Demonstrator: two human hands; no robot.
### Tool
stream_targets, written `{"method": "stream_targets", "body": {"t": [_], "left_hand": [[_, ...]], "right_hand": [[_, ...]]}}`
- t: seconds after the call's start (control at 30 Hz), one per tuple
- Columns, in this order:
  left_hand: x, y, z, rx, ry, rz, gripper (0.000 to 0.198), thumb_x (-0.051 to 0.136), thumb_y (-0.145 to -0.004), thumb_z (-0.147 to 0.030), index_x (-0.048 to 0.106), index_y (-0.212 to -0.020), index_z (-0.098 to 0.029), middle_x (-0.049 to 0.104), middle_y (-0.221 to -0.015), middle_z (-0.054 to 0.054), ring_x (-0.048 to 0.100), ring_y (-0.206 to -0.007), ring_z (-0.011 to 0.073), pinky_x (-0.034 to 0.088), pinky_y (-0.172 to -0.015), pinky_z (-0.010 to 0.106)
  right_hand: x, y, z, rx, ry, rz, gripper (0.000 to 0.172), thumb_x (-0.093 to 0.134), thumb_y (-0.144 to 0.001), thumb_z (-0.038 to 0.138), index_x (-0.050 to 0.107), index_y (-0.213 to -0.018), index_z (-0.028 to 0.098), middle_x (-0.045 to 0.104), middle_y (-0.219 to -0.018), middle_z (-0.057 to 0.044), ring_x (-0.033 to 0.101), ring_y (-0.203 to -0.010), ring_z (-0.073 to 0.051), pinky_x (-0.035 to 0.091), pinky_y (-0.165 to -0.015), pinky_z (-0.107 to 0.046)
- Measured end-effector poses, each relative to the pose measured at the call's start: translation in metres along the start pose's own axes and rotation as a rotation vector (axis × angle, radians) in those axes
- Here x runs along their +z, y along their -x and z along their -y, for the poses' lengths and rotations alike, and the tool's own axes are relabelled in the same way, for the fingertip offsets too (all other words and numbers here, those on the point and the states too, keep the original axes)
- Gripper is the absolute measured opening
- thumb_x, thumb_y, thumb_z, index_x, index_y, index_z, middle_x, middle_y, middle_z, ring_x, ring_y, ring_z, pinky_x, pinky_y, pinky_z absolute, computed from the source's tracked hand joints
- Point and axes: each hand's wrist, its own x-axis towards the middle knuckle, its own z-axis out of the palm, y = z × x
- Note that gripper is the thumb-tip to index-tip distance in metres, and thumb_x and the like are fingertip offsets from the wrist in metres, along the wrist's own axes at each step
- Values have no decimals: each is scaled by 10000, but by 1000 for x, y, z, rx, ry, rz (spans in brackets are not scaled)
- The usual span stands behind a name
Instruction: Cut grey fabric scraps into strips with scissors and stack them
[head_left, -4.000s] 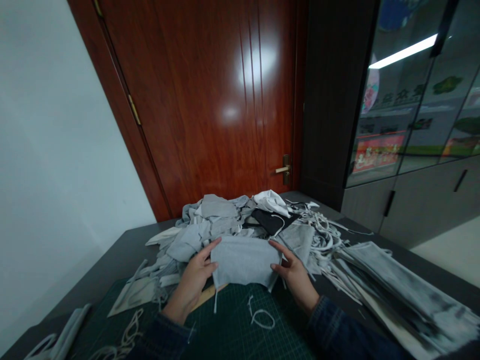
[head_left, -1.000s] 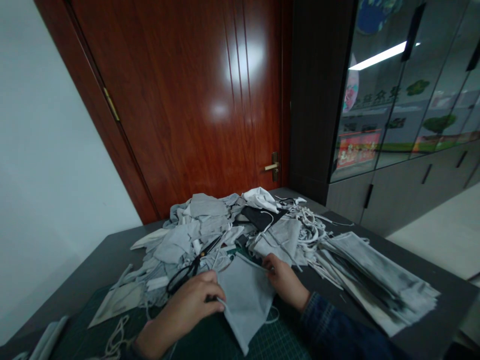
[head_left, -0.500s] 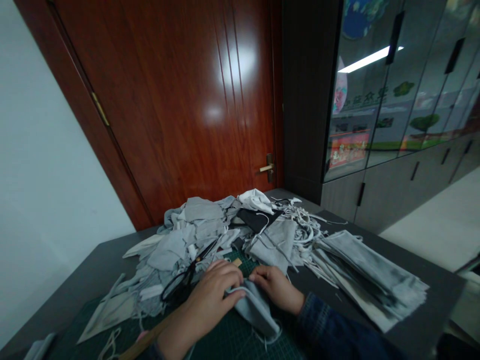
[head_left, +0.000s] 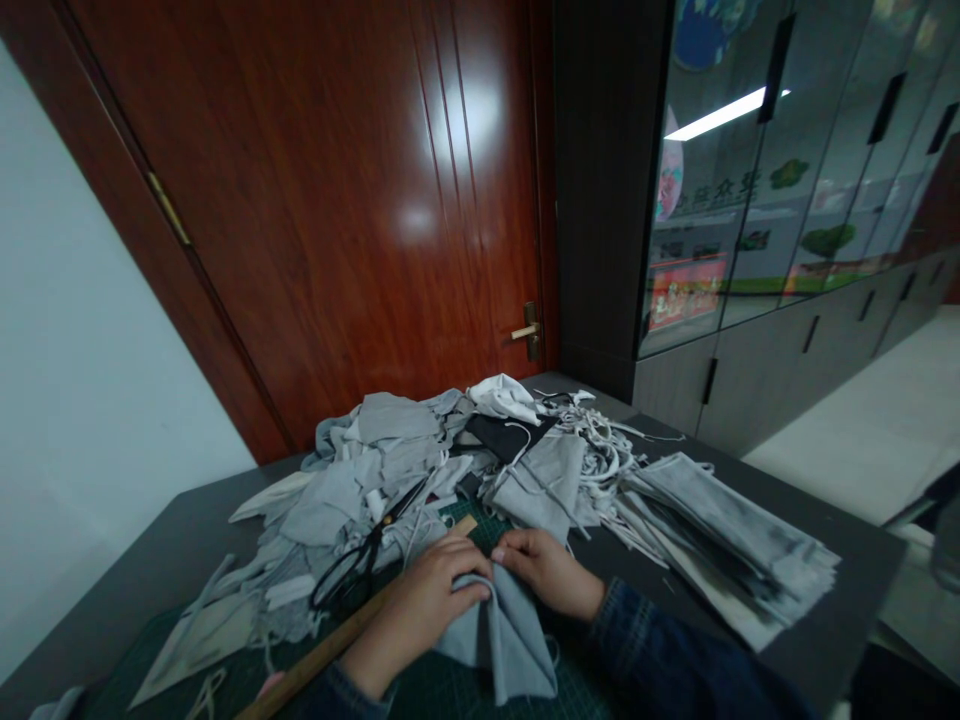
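A grey cloth face mask (head_left: 510, 640) lies folded and bunched on the green cutting mat (head_left: 450, 695) near me. My left hand (head_left: 424, 605) is closed on its upper left fold. My right hand (head_left: 544, 570) pinches the same top edge, the fingertips of both hands almost touching. Black scissors (head_left: 360, 565) lie just left of my left hand on grey scraps. A wooden ruler (head_left: 337, 645) runs diagonally under my left wrist.
A heap of grey, white and black mask pieces (head_left: 420, 450) and white ear loops (head_left: 607, 450) covers the far part of the dark table (head_left: 150, 550). A stack of grey masks (head_left: 735, 540) lies at the right. A red wooden door (head_left: 337, 220) stands behind.
The mask was spread flat between my hands; both hands have since come together and gathered it into a fold. The view has swung slightly to the right.
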Motion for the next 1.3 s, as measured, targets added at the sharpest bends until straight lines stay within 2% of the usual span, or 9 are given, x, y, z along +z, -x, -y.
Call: {"method": "stream_targets", "body": {"t": [0.1,0.2,0.47,0.63,0.8,0.9,1.03,1.1,1.3], "left_hand": [[-1,1,5,-164,82,-70,128,619,-842,-265,716,-912,-218,735,-959,27,658,-971,218,451,-885,300],[-2,2,11,-230,176,-147,192,589,-814,-341,674,-909,-197,706,-928,38,646,-944,236,450,-857,311],[-2,7,-2,-232,211,-36,316,510,-865,-509,519,-740,-220,496,-753,-31,508,-787,187,376,-732,276],[-1,4,-4,-263,261,-82,330,495,-847,-538,508,-763,-219,484,-769,-21,506,-815,203,387,-771,295],[2,4,3,-277,289,-96,351,484,-834,-557,447,-703,-233,431,-723,-38,475,-760,185,380,-719,282],[2,6,3,-278,234,-72,294,495,-847,-488,477,-712,-228,494,-731,-34,514,-772,185,402,-723,275],[5,8,-5,-238,65,-42,85,600,-802,-267,647,-859,-225,688,-890,2,631,-909,215,452,-839,308],[9,9,-11,-201,-30,-51,153,649,-761,-163,684,-890,-238,717,-1040,26,648,-1038,235,462,-937,340],[17,14,-27,-63,-255,-71,206,681,-786,-68,684,-878,-252,501,-1513,38,433,-1427,304,369,-1174,472]], "right_hand": [[-2,-1,-1,-15,-65,-56,418,748,-766,559,607,-794,167,529,-732,15,448,-708,-133,351,-640,-237],[-4,-4,-3,-2,-185,-138,449,814,-692,534,606,-874,180,557,-760,20,486,-714,-137,379,-658,-238],[-4,-5,0,25,-180,-265,623,621,-777,791,468,-676,196,397,-633,39,359,-615,-111,313,-573,-244],[-5,-6,1,46,-193,-250,653,630,-742,828,458,-675,202,338,-589,62,293,-562,-95,251,-540,-246],[-3,-5,-1,60,-337,-186,631,769,-659,751,564,-823,177,448,-658,54,349,-586,-91,261,-562,-231],[0,-2,0,108,-380,-197,613,780,-665,730,541,-774,176,421,-620,66,320,-563,-81,239,-547,-227],[4,0,5,124,-410,-205,600,780,-670,718,527,-732,177,456,-637,53,364,-586,-91,292,-568,-227],[6,0,5,121,-406,-206,597,784,-663,712,531,-724,175,466,-642,49,378,-598,-95,310,-576,-228],[8,-3,-4,138,-427,-244,550,789,-668,659,518,-722,183,466,-645,50,386,-598,-99,324,-576,-230]]}}
